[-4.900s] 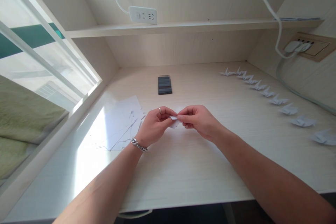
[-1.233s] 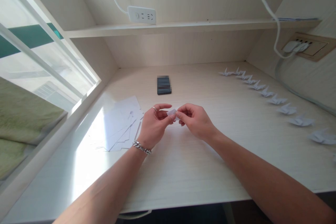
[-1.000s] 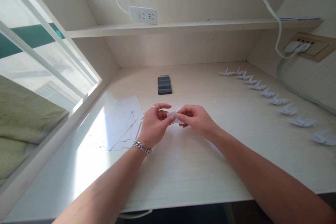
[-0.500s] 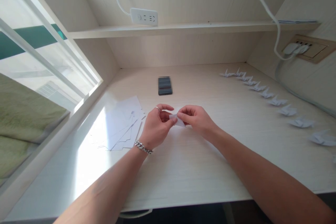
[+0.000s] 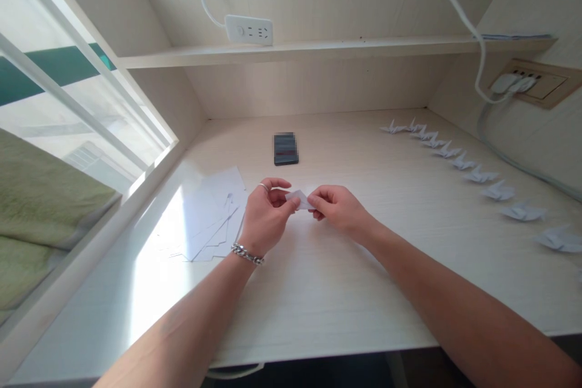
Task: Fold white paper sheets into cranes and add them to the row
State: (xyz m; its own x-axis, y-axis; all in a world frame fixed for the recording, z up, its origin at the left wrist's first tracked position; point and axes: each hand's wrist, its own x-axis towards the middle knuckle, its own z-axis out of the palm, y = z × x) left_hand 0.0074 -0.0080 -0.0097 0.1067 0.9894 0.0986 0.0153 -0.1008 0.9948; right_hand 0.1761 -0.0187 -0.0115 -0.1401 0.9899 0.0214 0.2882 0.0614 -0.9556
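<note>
Small folded white paper piece [image 5: 304, 199]: was pinched by left hand [image 5: 265, 218] and right hand [image 5: 341, 207]. Its outline, partly covered, appeared angular.

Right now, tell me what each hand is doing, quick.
Left hand: closed on the small folded paper, thumb on top, index finger raised off it.
Right hand: closed, pinching the same paper's right end.
</note>
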